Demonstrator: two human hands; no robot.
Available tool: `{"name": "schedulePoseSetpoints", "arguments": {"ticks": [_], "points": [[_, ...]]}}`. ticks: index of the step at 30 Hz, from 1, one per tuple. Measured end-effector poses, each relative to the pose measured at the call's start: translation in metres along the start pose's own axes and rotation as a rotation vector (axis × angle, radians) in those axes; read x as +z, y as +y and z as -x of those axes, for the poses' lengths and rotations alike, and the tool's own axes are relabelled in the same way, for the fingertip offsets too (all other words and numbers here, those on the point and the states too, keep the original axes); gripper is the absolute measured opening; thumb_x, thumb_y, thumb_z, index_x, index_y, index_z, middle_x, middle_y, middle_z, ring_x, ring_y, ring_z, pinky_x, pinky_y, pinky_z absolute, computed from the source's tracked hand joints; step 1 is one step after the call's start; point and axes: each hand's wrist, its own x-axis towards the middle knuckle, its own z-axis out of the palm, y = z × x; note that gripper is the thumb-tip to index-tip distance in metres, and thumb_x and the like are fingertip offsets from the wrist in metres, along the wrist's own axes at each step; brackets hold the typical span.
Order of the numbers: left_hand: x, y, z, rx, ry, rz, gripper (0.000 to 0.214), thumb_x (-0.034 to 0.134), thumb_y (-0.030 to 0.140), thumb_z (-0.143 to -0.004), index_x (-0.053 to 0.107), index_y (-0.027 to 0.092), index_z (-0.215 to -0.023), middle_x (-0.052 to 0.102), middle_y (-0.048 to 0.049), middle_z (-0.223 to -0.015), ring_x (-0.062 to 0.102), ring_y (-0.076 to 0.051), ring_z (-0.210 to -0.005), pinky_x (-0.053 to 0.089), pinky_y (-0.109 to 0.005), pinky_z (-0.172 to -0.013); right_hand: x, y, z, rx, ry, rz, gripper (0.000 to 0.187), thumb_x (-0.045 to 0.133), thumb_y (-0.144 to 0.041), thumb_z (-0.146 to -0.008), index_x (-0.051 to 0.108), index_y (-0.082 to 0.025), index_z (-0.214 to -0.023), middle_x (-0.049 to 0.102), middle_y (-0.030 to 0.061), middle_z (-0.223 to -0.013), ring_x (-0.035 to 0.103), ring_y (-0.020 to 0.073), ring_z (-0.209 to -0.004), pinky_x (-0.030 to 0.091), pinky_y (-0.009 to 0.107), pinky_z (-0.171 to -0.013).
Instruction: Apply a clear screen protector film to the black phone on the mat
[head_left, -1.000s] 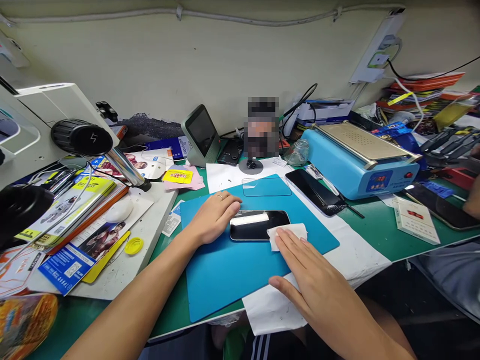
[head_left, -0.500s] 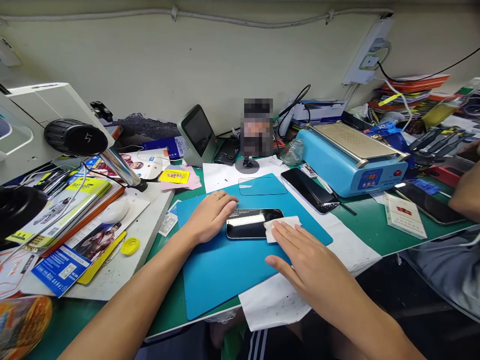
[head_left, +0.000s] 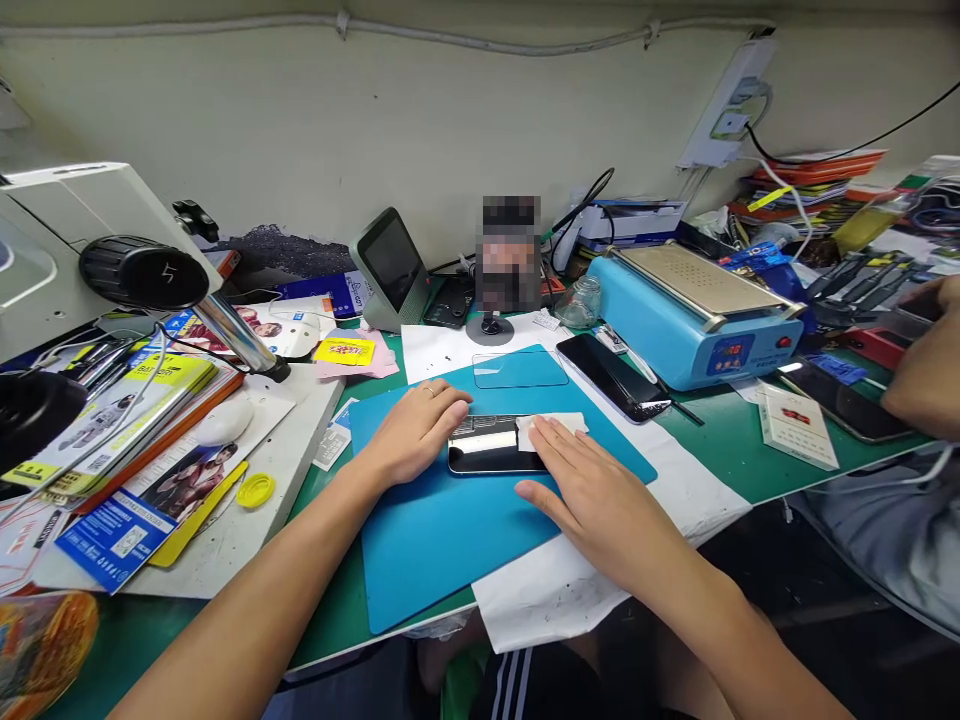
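Note:
A smartphone (head_left: 487, 461) with a glossy dark screen and a bright reflection lies across the blue mat (head_left: 435, 545). At its left end rests my left hand (head_left: 420, 428), fingers stretched out and thumb by the phone's upper left corner; whether it touches is hard to tell. My right hand (head_left: 592, 490) presses a folded white tissue (head_left: 574, 421) onto the right part of the screen with nearly straight fingers, its thumb spread away. Behind the phone, a clear screen protector (head_left: 521, 369) with a thin dark outline lies flat on the mat.
Right of the mat are a black phone (head_left: 611, 378), a blue heating machine (head_left: 694, 320), a cigarette-like box (head_left: 796, 428) and another phone (head_left: 847, 400). A small display (head_left: 390, 255) stands behind. Booklets (head_left: 142, 410) and a microscope stand (head_left: 244, 335) fill the left. Another person's arm (head_left: 930, 370) is at far right.
My right hand has slid the tissue leftward and slightly away from me over the phone's screen. My left hand stays by the phone's left end. The whole view has shifted slightly.

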Motion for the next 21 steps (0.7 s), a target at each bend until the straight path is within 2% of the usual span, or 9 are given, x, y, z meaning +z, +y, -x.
{"name": "schedulePoseSetpoints", "arguments": {"ticks": [5, 8, 16, 21], "points": [[-0.004, 0.003, 0.001, 0.022, -0.027, -0.017, 0.043, 0.029, 0.044, -0.108, 0.066, 0.021, -0.116, 0.065, -0.0077, -0.113, 0.059, -0.028, -0.108, 0.046, -0.043, -0.095, -0.008, 0.0, 0.017, -0.083, 0.082, 0.045, 0.076, 0.026, -0.063, -0.102, 0.058, -0.006, -0.139, 0.058, 0.0171, -0.142, 0.053, 0.0336, -0.135, 0.047, 0.052, -0.111], [-0.004, 0.003, 0.0, 0.029, -0.04, -0.023, 0.044, 0.029, 0.043, -0.108, 0.067, 0.022, -0.112, 0.065, -0.0077, -0.112, 0.059, -0.027, -0.106, 0.046, -0.042, -0.093, -0.009, -0.001, 0.022, -0.104, 0.098, 0.085, 0.075, 0.028, -0.064, -0.101, 0.064, -0.006, -0.133, 0.063, 0.0175, -0.136, 0.058, 0.0343, -0.129, 0.049, 0.053, -0.109], [-0.003, 0.001, 0.0, 0.043, -0.038, -0.031, 0.048, 0.025, 0.042, -0.109, 0.067, 0.021, -0.108, 0.064, -0.0076, -0.108, 0.059, -0.026, -0.103, 0.046, -0.042, -0.091, 0.002, 0.006, -0.001, -0.006, 0.047, 0.024, 0.077, 0.023, -0.062, -0.103, 0.045, -0.004, -0.149, 0.045, 0.0164, -0.153, 0.044, 0.0326, -0.142, 0.045, 0.056, -0.112], [-0.006, 0.0, 0.001, 0.027, -0.043, -0.04, 0.05, 0.024, 0.044, -0.109, 0.067, 0.02, -0.103, 0.063, -0.0081, -0.104, 0.058, -0.027, -0.099, 0.046, -0.042, -0.088, 0.008, -0.001, 0.022, -0.006, 0.116, 0.035, 0.074, 0.026, -0.059, -0.103, 0.047, -0.003, -0.147, 0.047, 0.0168, -0.151, 0.049, 0.0328, -0.139, 0.048, 0.053, -0.11]]}}
